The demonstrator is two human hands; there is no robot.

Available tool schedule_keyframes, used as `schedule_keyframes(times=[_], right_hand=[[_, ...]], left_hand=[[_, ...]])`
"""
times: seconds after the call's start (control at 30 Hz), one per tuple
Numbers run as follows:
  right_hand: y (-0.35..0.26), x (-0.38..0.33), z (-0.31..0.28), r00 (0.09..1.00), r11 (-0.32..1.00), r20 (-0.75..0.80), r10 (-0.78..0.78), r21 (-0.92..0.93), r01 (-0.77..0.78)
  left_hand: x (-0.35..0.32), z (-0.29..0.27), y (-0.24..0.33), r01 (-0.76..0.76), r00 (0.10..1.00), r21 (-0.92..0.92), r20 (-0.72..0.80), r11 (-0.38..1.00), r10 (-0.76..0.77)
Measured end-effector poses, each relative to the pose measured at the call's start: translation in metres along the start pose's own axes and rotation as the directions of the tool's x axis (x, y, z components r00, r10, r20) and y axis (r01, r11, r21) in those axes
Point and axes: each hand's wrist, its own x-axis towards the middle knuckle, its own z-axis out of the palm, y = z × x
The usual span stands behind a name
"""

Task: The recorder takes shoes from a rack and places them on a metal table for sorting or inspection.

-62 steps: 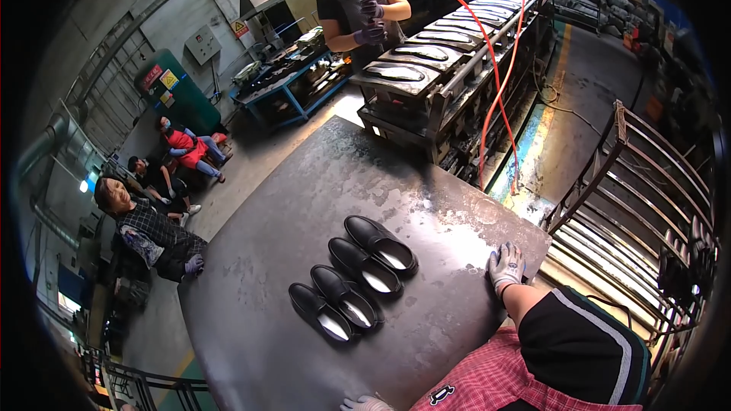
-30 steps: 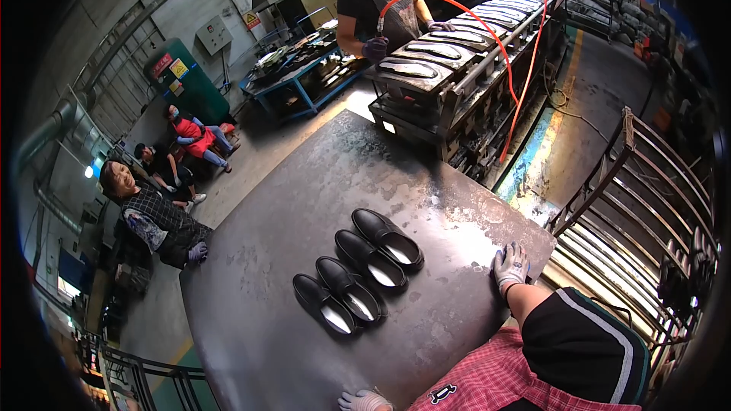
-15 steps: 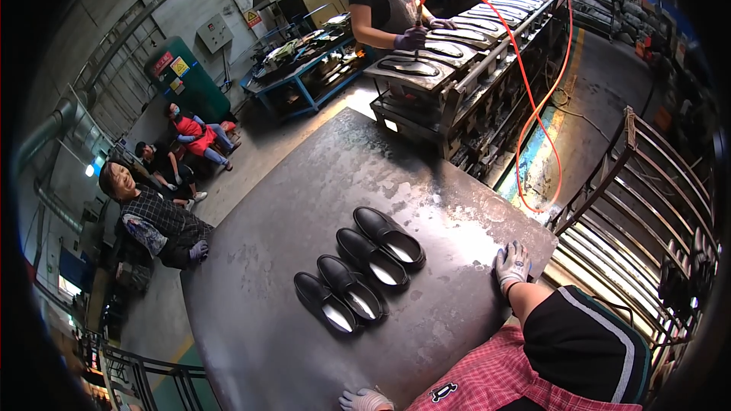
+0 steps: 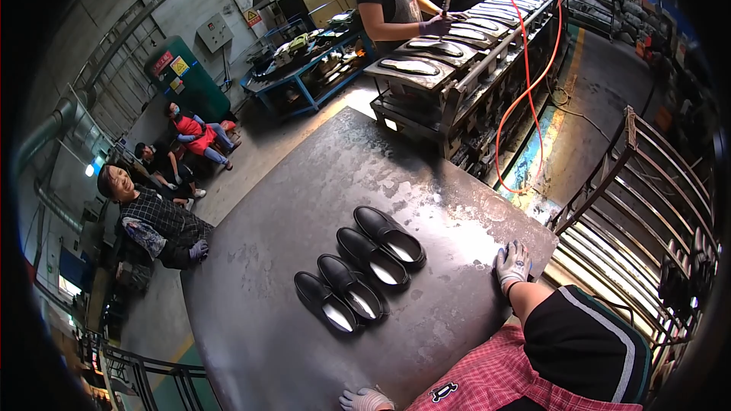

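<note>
Two pairs of black slip-on shoes (image 4: pixel 372 256) with pale insoles stand side by side in a slanting row on a dark metal table (image 4: pixel 266 259). My right hand (image 4: pixel 514 265), in a pale knit glove, rests on the tabletop near its right edge, fingers stretched out and nothing in them. At the lower edge of the picture, my left hand (image 4: pixel 365 399) lies flat on the same tabletop in a similar glove. Its fingers are spread and it holds nothing; the wrist is cut off by the frame. Both hands are apart from the shoes.
Beyond the table, a person (image 4: pixel 392 7) works at a conveyor line of sole moulds (image 4: pixel 415 66), holding a tool on an orange hose (image 4: pixel 527 68). Another person (image 4: pixel 156 217) stands at the table's left edge. A metal rack (image 4: pixel 628 144) stands close on the right.
The person at the moulds has moved the tool and hands farther along the line, and the orange hose has swung left. My hands and the shoes stay in place.
</note>
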Motion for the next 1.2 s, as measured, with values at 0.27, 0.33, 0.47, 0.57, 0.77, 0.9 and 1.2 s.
schedule_keyframes(times=[0.27, 0.33, 0.47, 0.57, 0.77, 0.9, 1.2], right_hand=[[0.005, 0.001, 0.007, 1.0, 1.0, -0.026, -0.009, -0.001, 0.009], [0.007, 0.002, 0.01, 0.999, 1.0, -0.042, -0.022, -0.005, 0.022], [0.004, 0.002, 0.008, 0.999, 1.0, -0.038, -0.015, -0.001, 0.015], [0.005, 0.001, 0.008, 0.999, 1.0, -0.04, -0.018, 0.0, 0.018], [0.003, 0.0, 0.005, 0.999, 1.0, -0.028, -0.016, 0.009, 0.016], [0.002, 0.0, 0.003, 1.0, 1.0, -0.026, -0.009, 0.007, 0.01], [0.002, 0.001, 0.002, 1.0, 1.0, -0.004, -0.003, 0.001, 0.003]], left_hand=[[0.002, 0.001, -0.002, -0.034, 0.999, 0.044, 0.031, 0.998, 0.033], [0.001, 0.0, -0.001, 0.002, 1.0, -0.016, 0.01, 1.0, -0.002], [0.003, 0.004, -0.005, -0.035, 0.999, 0.043, 0.02, 0.998, 0.035], [0.002, 0.001, -0.002, -0.025, 1.0, 0.03, 0.015, 0.999, 0.025], [0.001, 0.001, -0.003, -0.003, 1.0, 0.002, 0.004, 1.0, 0.003], [0.001, 0.0, -0.002, -0.006, 1.0, 0.012, 0.008, 1.0, 0.006], [0.0, 0.001, -0.001, -0.004, 1.0, 0.014, 0.007, 1.0, 0.004]])
